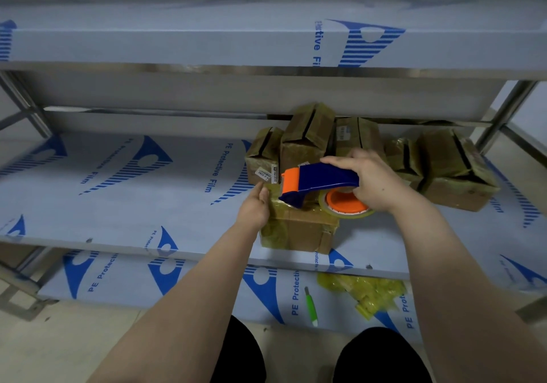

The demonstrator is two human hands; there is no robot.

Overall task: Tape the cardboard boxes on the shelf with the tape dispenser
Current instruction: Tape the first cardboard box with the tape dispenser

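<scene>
Your right hand [374,180] reaches in from the near right, forearm stretched long and bare, its fingers [340,161] wrapped over the top of the tape dispenser [319,183] and gripping it. The dispenser is smooth blue plastic with an orange front guard, and its orange hub carries a roll of clear tape [344,205]. Its nose rests on the top of the nearest cardboard box [297,228], which sits at the near edge of the middle shelf [118,193].

Your left hand [254,208] comes in from the near left and lies flat against the box's left side, fingers straight and together, holding nothing.

The box is brown and square-edged, glossy with yellowish tape. Behind it, farther back and to the right, stands a cluster of other taped boxes [307,137], some tilted. The shelves are flat panels covered in pale film with blue print. On the lower shelf lie a green utility knife [310,307] and a crumpled heap of used yellowish tape [370,294].
</scene>
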